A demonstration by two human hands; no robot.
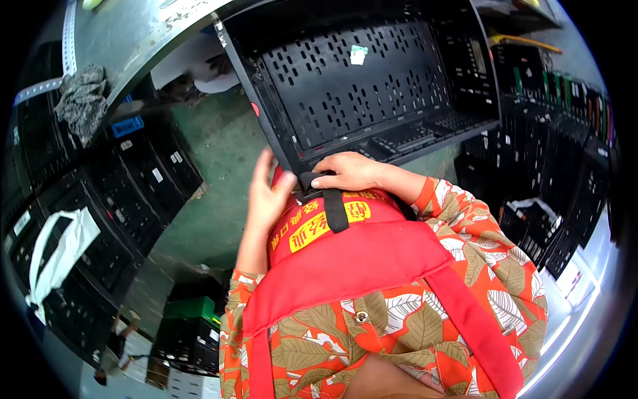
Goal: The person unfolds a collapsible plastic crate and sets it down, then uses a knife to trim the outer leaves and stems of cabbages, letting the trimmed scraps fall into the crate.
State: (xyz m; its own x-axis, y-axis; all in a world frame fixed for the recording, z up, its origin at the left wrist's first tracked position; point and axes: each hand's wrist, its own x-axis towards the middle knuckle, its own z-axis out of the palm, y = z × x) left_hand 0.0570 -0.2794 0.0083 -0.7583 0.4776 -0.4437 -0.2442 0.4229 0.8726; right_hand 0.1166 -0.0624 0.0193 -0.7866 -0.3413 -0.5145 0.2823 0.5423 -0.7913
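Observation:
Just beyond the red apron [345, 259] with yellow lettering is a large black slotted crate [359, 73], its near left corner close to both hands. My right hand [349, 171] is closed on a black strap [335, 211] that lies over the apron front, near a dark buckle-like piece. My left hand [269, 189] is to the left of it, fingers apart, at the apron's upper left edge, with nothing visible in it. A small pale green and white scrap [358, 55] lies inside the crate.
A metal table [143, 33] is at the upper left, with a grey rag [83, 100] hanging at its edge. Black crates [106, 199] stand along the left and others [545, 159] at right. A person [116, 349] is at the lower left.

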